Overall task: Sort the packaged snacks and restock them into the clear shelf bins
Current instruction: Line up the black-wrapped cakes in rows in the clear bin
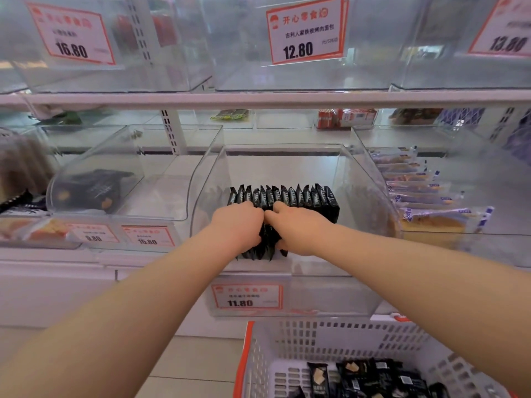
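A clear shelf bin [370,179] in the middle of the shelf holds a row of several black snack packets [290,196] standing on edge. In front of that row, my left hand [238,225] and my right hand [298,228] grip a second bunch of black packets [268,242] from either side, fingers curled over the tops. The two hands nearly touch at the fingertips. Below at the right, a white slotted basket [339,343] with an orange rim holds several more loose black packets [370,377].
The bin front carries an 11.80 price tag [246,296]. A neighbouring clear bin [138,156] to the left holds a dark packet. The bin to the right holds blue-and-white wrapped cakes [425,191]. Upper shelf bins carry price cards, among them 12.80 [304,30].
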`<state>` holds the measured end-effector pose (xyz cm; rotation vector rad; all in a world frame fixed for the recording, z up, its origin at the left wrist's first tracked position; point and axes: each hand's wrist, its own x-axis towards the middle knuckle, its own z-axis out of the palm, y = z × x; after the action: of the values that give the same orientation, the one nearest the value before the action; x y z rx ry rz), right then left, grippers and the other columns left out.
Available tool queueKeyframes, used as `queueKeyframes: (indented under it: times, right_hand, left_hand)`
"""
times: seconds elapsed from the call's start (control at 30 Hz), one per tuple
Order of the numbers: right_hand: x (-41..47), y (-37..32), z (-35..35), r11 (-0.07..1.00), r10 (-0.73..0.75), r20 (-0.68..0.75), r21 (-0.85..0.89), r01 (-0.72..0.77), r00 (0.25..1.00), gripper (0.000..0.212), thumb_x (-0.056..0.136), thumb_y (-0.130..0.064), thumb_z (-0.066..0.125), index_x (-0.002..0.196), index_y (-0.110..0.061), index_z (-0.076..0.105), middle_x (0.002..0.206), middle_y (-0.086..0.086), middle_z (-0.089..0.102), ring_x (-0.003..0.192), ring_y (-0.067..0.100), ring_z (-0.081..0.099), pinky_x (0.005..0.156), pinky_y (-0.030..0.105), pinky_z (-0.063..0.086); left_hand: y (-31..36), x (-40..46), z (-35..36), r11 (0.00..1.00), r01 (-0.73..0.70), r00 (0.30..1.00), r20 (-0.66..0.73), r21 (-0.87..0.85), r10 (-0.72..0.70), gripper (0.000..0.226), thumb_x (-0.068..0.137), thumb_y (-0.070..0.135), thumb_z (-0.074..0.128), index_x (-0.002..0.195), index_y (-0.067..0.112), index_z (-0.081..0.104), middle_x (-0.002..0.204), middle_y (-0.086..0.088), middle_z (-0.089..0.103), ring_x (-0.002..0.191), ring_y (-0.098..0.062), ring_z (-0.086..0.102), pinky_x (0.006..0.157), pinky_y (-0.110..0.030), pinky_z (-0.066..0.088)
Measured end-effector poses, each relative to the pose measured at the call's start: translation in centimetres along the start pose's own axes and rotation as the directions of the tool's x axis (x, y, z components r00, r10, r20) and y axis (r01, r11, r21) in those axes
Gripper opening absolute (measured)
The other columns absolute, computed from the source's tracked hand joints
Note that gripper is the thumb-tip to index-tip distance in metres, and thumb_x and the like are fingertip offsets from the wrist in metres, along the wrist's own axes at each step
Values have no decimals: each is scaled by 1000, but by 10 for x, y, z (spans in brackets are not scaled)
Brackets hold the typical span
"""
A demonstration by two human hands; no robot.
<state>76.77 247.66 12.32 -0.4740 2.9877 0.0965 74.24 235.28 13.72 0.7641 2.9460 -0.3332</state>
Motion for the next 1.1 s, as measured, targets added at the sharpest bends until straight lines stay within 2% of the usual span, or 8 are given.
queueKeyframes:
  times: [0.13, 0.23, 0.4, 0.5, 0.63, 0.73, 0.93, 1.1]
  right_hand:
    - [-12, 4, -22, 998, -56, 140, 37, 52, 989, 48, 85, -26, 62, 126, -8, 42, 118, 10, 47, 100, 26, 52, 79, 34, 43]
    - [-39, 8, -37, 996, -40, 63, 76, 36, 997, 41, 90, -26, 56, 123, -6, 47, 118, 12, 53, 109, 28, 52, 89, 37, 42]
    - [-132, 12, -41, 946, -2, -295, 308, 97, 956, 19, 90, -27, 54, 105, -17, 59, 79, -7, 58, 65, 1, 48, 60, 19, 30]
    - [-195, 19, -20, 878, 55, -325, 466, 109, 944, 16, 84, -34, 50, 92, -25, 60, 61, -15, 55, 62, -1, 52, 57, 11, 38]
    - [-227, 40, 51, 894, 99, -49, 442, -67, 994, 14, 90, -36, 51, 100, -30, 57, 72, -14, 60, 63, 3, 52, 62, 25, 44]
    - [-234, 56, 118, 929, 110, 172, 333, -163, 979, 15, 92, -32, 50, 102, -22, 56, 92, -5, 65, 81, 13, 58, 72, 30, 45]
    - [-269, 82, 238, 951, 144, 619, 129, -281, 772, 17, 95, -29, 44, 99, -14, 51, 110, 13, 60, 84, 24, 50, 71, 33, 41]
    - [-298, 96, 307, 932, 178, 710, 101, -348, 682, 25, 93, -27, 46, 109, -11, 57, 119, 15, 58, 110, 31, 55, 87, 36, 46]
  left_hand:
    - [-1, -11, -5, 1000, -24, 997, 68, -14, 24, 32, 88, 34, 52, 114, 16, 50, 112, -4, 50, 103, -25, 54, 69, -35, 42]
    - [2, -28, -18, 998, -68, 997, -43, 17, 69, 31, 91, 33, 47, 119, 19, 51, 114, -4, 52, 109, -25, 52, 69, -35, 41]
    - [33, -85, -30, 958, -283, 860, -428, 51, 277, 26, 90, 37, 39, 99, 18, 54, 97, -1, 54, 93, -23, 57, 58, -29, 32]
    - [59, -119, -27, 880, -474, 765, -484, 23, 425, 36, 86, 41, 28, 90, 17, 55, 85, -1, 60, 77, -26, 60, 54, -29, 38]
    - [108, -126, 11, 801, -599, 768, -280, 3, 576, 27, 93, 36, 33, 99, 18, 53, 94, 0, 61, 81, -26, 59, 56, -29, 36]
    - [150, -114, 55, 788, -615, 786, -108, -29, 609, 25, 95, 31, 35, 108, 17, 51, 104, -5, 61, 90, -28, 60, 61, -32, 38]
    - [228, -99, 162, 853, -503, 819, 237, -142, 523, 23, 94, 21, 37, 107, 9, 51, 108, -12, 60, 94, -32, 59, 66, -38, 45]
    - [266, -96, 224, 883, -376, 754, 460, -282, 468, 22, 94, 20, 36, 106, 9, 52, 104, -13, 61, 91, -31, 58, 65, -36, 46]
